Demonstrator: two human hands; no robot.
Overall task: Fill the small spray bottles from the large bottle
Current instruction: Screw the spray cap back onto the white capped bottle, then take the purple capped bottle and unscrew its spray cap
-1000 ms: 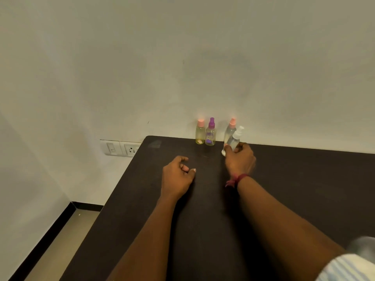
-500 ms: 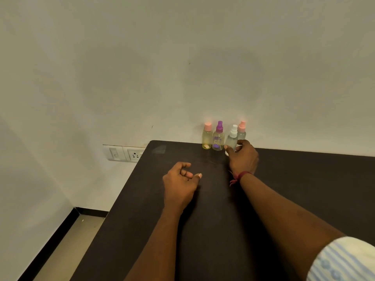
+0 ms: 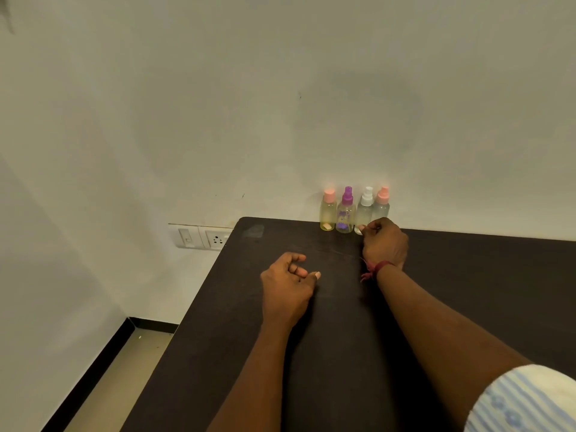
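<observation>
Right hand curls at the foot of the clear plastic spray bottle with a white cap, thumb against its base; pinching or merely touching, I cannot tell. Left hand lies loosely curled, empty, on the dark matte table. The bottle stands upright by the wall, probably light, smooth and tippy: best held round its body.

Your right hand shows a red thread band tied at the wrist, its frayed loose ends sticking out on the inner side. Down in the corner there's your sleeve, pale cream with light blue stripes, ending above a bare forearm. Your left hand and forearm are bare too.
</observation>
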